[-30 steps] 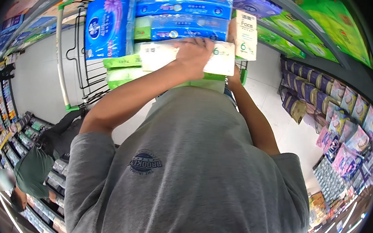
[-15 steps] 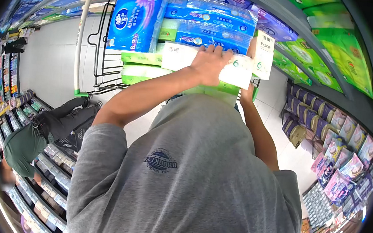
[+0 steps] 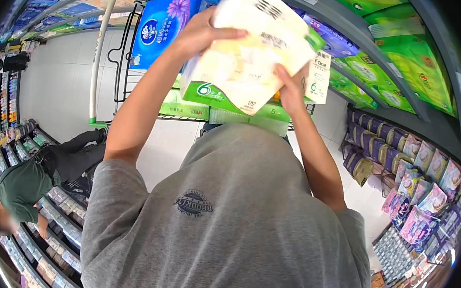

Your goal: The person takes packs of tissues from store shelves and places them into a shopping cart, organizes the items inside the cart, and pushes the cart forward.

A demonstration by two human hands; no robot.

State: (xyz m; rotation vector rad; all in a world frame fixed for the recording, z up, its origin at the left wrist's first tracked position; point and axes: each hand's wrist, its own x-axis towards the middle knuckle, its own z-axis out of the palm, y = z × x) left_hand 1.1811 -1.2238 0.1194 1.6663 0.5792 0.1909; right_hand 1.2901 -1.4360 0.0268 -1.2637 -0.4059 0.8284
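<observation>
A large cream and green tissue pack, marked with a 6, is tilted up above the shopping cart and slightly blurred. My left hand grips its left edge, thumb across the face. On the right edge, my right hand is closed with its thumb over the front; its other fingers are mostly hidden. Left of the pack lies a blue Vinda tissue pack. Just right of my right hand stands a white pack labelled Face. Below the held pack are green packs, partly covered.
The cart's pale handle bar is at the left. Shelves with green packs run along the upper right, and hanging packs fill a rack lower right. A person in a dark green shirt bends at shelves on the left.
My left hand, earlier flat on a white-sided pack, has moved left to a pack edge. A pack is now raised and tilted between both hands, hiding the blue packs behind.
</observation>
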